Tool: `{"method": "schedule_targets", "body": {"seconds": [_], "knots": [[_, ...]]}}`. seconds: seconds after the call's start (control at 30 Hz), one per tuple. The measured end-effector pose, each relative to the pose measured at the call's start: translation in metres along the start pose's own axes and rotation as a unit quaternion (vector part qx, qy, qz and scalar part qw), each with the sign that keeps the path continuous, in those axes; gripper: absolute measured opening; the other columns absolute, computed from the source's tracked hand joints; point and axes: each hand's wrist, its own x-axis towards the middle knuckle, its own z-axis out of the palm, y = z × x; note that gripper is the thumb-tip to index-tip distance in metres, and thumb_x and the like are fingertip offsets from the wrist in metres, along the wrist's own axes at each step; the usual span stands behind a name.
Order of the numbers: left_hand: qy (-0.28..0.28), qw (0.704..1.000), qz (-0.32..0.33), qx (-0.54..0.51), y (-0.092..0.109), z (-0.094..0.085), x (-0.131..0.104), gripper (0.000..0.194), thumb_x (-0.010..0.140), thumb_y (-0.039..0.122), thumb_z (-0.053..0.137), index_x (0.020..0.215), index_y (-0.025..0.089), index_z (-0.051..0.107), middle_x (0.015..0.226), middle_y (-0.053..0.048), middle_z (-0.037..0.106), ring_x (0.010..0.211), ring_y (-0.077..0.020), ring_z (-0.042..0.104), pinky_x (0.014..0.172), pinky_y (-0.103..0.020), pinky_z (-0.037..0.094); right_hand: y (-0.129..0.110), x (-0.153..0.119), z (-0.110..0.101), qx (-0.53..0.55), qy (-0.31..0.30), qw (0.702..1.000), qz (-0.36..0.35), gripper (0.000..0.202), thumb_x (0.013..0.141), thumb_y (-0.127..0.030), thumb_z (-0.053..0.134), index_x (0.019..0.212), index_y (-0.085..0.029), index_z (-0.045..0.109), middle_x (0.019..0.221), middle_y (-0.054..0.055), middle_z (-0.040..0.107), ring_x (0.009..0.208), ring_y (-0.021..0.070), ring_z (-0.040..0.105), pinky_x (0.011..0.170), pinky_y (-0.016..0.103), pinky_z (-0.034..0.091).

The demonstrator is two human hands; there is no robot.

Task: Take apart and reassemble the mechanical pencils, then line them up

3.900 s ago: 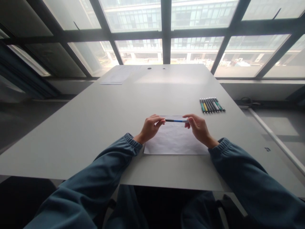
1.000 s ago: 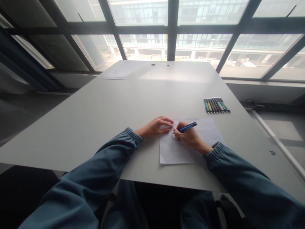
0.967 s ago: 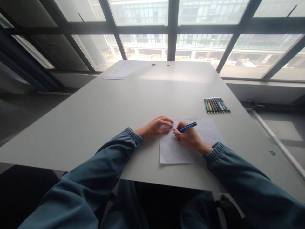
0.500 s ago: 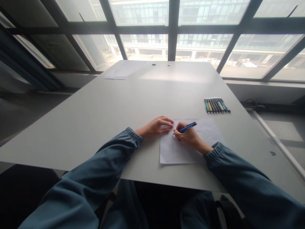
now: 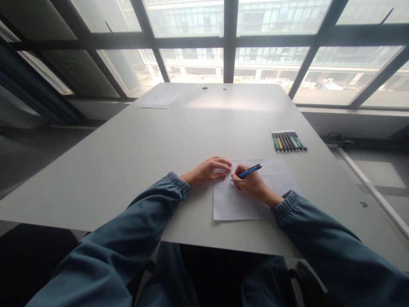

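A white sheet of paper (image 5: pixel 243 207) lies near the front edge of the pale table. My right hand (image 5: pixel 251 183) rests on it with its fingers closed round a blue pen (image 5: pixel 251 171), whose tip points down and left at the upper left part of the sheet. Any marks on the paper are too faint to make out. Flat on the upper left corner of the sheet and the table beside it, my left hand (image 5: pixel 209 169) has its fingers apart and holds nothing.
Several pens (image 5: pixel 289 141) lie side by side in a row to the right, beyond the sheet. More papers (image 5: pixel 156 100) are at the far left of the table (image 5: pixel 128 170). A small dark mark (image 5: pixel 364 204) shows near the right edge. Windows stand behind.
The whole view has shifted very slightly. Both hands keep nearly the same pose on the sheet, and the pen is still in my right hand.
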Motion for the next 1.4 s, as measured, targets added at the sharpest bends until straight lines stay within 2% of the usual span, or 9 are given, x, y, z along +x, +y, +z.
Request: {"method": "schedule_targets", "body": {"seconds": [0.13, 0.37, 0.5, 0.6, 0.73, 0.83, 1.0, 1.23, 1.4], "knots": [[-0.001, 1.0, 0.001, 0.001, -0.002, 0.001, 0.0, 0.022, 0.091, 0.024, 0.069, 0.111, 0.021, 0.078, 0.122, -0.013, 0.072, 0.117, -0.0235, 0.065, 0.105, -0.04, 0.049, 0.0, 0.0, -0.003, 0.022, 0.026, 0.999, -0.009, 0.028, 0.086, -0.04, 0.067, 0.072, -0.021, 0.052, 0.056, -0.002, 0.061, 0.043, 0.0116, 0.054, 0.042, 0.022, 0.037], [-0.01, 1.0, -0.011, 0.008, -0.001, -0.002, -0.002, 0.02, 0.092, 0.021, 0.067, 0.109, 0.022, 0.077, 0.125, -0.011, 0.07, 0.119, -0.0227, 0.063, 0.108, -0.041, 0.048, -0.02, 0.0, -0.029, 0.064, 0.2, 0.976, -0.056, 0.03, 0.082, -0.047, 0.075, 0.082, -0.019, 0.065, 0.06, 0.0, 0.061, 0.051, 0.013, 0.054, 0.048, 0.026, 0.041], [0.015, 1.0, -0.013, 0.023, 0.003, -0.002, 0.001, 0.017, 0.095, 0.022, 0.061, 0.099, 0.021, 0.078, 0.119, -0.011, 0.072, 0.115, -0.0223, 0.064, 0.106, -0.041, 0.049, -0.024, 0.0, -0.046, 0.171, 0.159, 0.972, -0.028, 0.035, 0.09, -0.049, 0.059, 0.101, -0.018, 0.07, 0.082, 0.007, 0.07, 0.066, 0.0176, 0.063, 0.051, 0.028, 0.044], [0.067, 0.996, -0.031, 0.042, 0.006, -0.003, 0.003, 0.021, 0.099, 0.025, 0.056, 0.104, 0.02, 0.076, 0.116, -0.011, 0.073, 0.112, -0.0227, 0.064, 0.104, -0.042, 0.049, -0.021, 0.0, -0.051, 0.234, 0.132, 0.963, -0.001, 0.029, 0.09, -0.046, 0.054, 0.096, -0.02, 0.065, 0.067, 0.002, 0.061, 0.057, 0.015, 0.056, 0.049, 0.027, 0.04], [0.116, 0.991, -0.061, 0.034, 0.014, -0.006, 0.005, 0.032, 0.103, 0.035, 0.05, 0.126, 0.019, 0.067, 0.115, -0.009, 0.074, 0.113, -0.0224, 0.065, 0.105, -0.04, 0.047, -0.022, -0.001, -0.047, 0.244, 0.096, 0.965, 0.004, 0.02, 0.081, -0.037, 0.069, 0.082, -0.023, 0.055, 0.051, -0.008, 0.042, 0.047, 0.01, 0.039, 0.046, 0.023, 0.028], [0.102, 0.993, -0.047, 0.021, 0.022, -0.005, 0.006, 0.037, 0.101, 0.043, 0.054, 0.127, 0.019, 0.066, 0.114, -0.01, 0.074, 0.111, -0.0233, 0.065, 0.103, -0.04, 0.047, -0.027, -0.005, -0.044, 0.236, 0.041, 0.971, 0.014, 0.024, 0.08, -0.039, 0.075, 0.085, -0.021, 0.06, 0.064, -0.002, 0.062, 0.055, 0.011, 0.049, 0.048, 0.024, 0.032], [0.051, 0.998, -0.028, 0.026, 0.027, -0.001, 0.009, 0.034, 0.099, 0.046, 0.057, 0.091, 0.017, 0.074, 0.083, -0.007, 0.071, 0.082, -0.0196, 0.064, 0.084, -0.035, 0.05, -0.026, -0.007, -0.041, 0.227, -0.022, 0.973, 0.039, 0.036, 0.077, -0.05, 0.078, 0.091, -0.019, 0.067, 0.078, 0.006, 0.074, 0.058, 0.0119, 0.053, 0.05, 0.025, 0.036], [0.077, 0.996, -0.008, 0.036, 0.025, -0.001, 0.01, 0.036, 0.1, 0.044, 0.056, 0.081, 0.018, 0.071, 0.073, -0.005, 0.067, 0.075, -0.0182, 0.06, 0.077, -0.033, 0.048, -0.015, 0.003, -0.043, 0.214, 0.128, 0.968, 0.018, 0.039, 0.08, -0.053, 0.076, 0.094, -0.018, 0.07, 0.065, 0.002, 0.067, 0.047, 0.0092, 0.043, 0.043, 0.024, 0.029], [0.089, 0.994, -0.004, 0.057, 0.027, -0.002, 0.011, 0.034, 0.099, 0.042, 0.057, 0.08, 0.018, 0.071, 0.073, -0.005, 0.066, 0.074, -0.018, 0.06, 0.075, -0.032, 0.048, -0.014, 0.004, -0.043, 0.22, 0.138, 0.965, 0.039, 0.042, 0.083, -0.055, 0.071, 0.096, -0.016, 0.071, 0.057, -0.003, 0.051, 0.047, 0.0087, 0.041, 0.041, 0.023, 0.028]]}}
